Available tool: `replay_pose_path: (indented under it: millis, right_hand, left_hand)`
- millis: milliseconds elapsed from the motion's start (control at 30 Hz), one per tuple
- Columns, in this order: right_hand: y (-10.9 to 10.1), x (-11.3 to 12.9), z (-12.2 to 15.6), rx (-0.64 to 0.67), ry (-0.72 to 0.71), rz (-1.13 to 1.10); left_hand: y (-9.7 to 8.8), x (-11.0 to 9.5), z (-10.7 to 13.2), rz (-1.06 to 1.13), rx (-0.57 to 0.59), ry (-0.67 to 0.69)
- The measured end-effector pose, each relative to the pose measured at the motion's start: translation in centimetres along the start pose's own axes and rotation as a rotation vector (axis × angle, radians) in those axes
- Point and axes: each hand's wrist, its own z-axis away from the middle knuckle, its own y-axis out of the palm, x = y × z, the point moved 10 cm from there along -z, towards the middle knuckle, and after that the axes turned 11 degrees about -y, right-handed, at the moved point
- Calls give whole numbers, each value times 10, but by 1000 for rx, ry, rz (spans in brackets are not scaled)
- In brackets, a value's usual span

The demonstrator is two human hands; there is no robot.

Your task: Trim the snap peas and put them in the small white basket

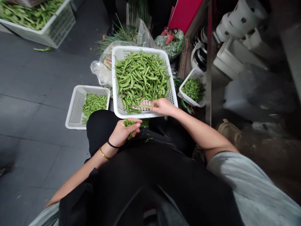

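Note:
A white plastic basket [173, 91] in front of me holds a heap of green pea pods [143, 73]. My right hand [163, 106] is over its near right part, fingers pinched on one pea pod [146, 106] that points left. Closer to my lap, just below the near rim, my left hand [121, 133] is closed around several pea pods [129, 123]. A smaller white basket [73, 108] stands on the floor to the left, with more pea pods [94, 103] in its right half. Part of it is hidden behind my knee.
A large white crate [56, 33] of green pods stands far left. Plastic bags [102, 72] and green stalks [127, 34] lie behind the main basket. Right of it are a small basket of leafy greens [194, 89] and a metal edge [208, 69] with containers beyond.

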Motion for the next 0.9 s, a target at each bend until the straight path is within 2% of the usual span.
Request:
replay_pose_path:
  millis: [33, 100, 167, 200, 267, 333, 400, 433, 500, 600, 667, 700, 833, 900]
  right_hand:
    - [10, 10, 15, 7, -14, -258]
    - [42, 36, 40, 101, -25, -750]
    - [67, 61, 59, 189, -40, -1066]
    - [74, 70, 65, 202, -50, -1130]
    - [72, 76, 70, 110, -83, -1051]
    - [49, 81, 74, -78, -203, -749]
    - [22, 98, 83, -257, -377, -374]
    - [14, 110, 88, -306, -466, -216]
    - [13, 133, 97, -306, -629, -34]
    - [19, 154, 106, -210, -825, -92]
    - [12, 148, 107, -194, -818, -232]
    - [4, 135, 106, -221, -747, -299]
    - [-28, 57, 107, -354, -274, -408]
    - [-38, 41, 112, -368, -164, -298]
  left_hand:
    - [1, -2, 1, -37, -27, 39]
    - [4, -10, 5, -117, -52, 141]
    - [11, -16, 12, -181, -19, 230]
    - [14, -18, 16, -186, 5, 250]
    - [14, -17, 19, -130, 12, 240]
    - [9, -12, 20, -30, -14, 190]
    - [9, -6, 19, 56, -7, 130]
    - [11, -3, 18, 84, 22, 105]
    - [22, 3, 18, 97, 124, 45]
    - [39, 12, 23, 11, 312, -43]
    - [43, 15, 27, -49, 377, -68]
    - [41, 15, 28, -66, 387, -74]
    - [31, 15, 29, -88, 366, -92]
    - [28, 14, 28, -91, 350, -92]
